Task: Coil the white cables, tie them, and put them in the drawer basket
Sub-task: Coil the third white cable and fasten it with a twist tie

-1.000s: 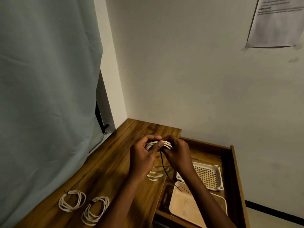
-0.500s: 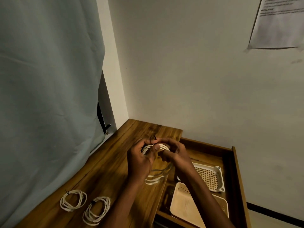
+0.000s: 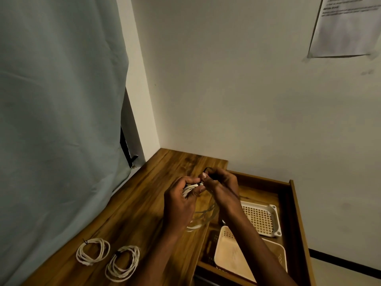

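The wooden bench carries two tied white coils at its near-left edge; beside it the open drawer holds a cream basket. Above the bench edge, the left hand is clamped around the white cable coil, while the right hand pinches what looks like a thin black tie at its top. The cable seems light and springy; grip across all loops where they bunch.
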